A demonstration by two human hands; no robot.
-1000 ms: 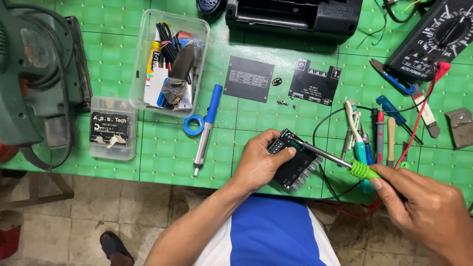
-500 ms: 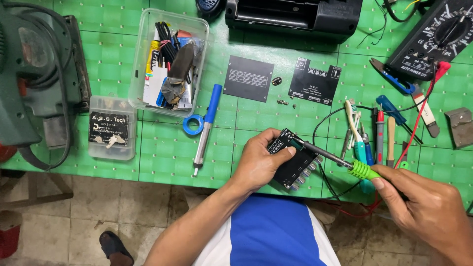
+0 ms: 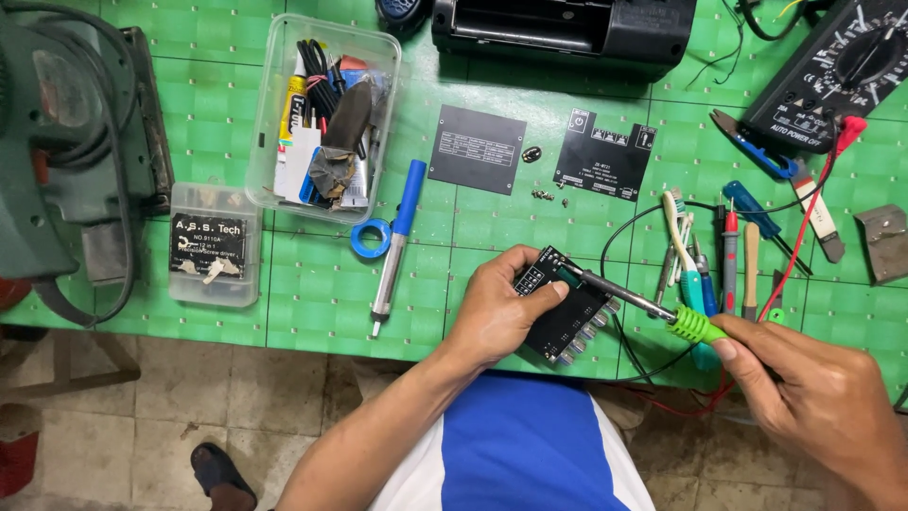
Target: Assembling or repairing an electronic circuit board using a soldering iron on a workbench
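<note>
we are gripping the little black board (image 3: pixel 560 305) steady above the green table (image 3: pixel 473 237) with our left hand (image 3: pixel 497 312) so our right hand (image 3: pixel 818 397), fingers closed around the green-handled iron (image 3: pixel 653 308), is touching its tip there.

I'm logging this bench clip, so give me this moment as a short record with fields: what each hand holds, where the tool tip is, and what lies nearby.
left hand: left hand grips small black circuit board at the table's near edge
right hand: right hand holds green-handled soldering iron
tool tip: metal tip rests on the board's top face
surface: green grid cutting mat
left of the hands: blue desoldering pump, clear plastic tool box
beyond the hands: two flat black plates
right side: row of small screwdrivers
</note>
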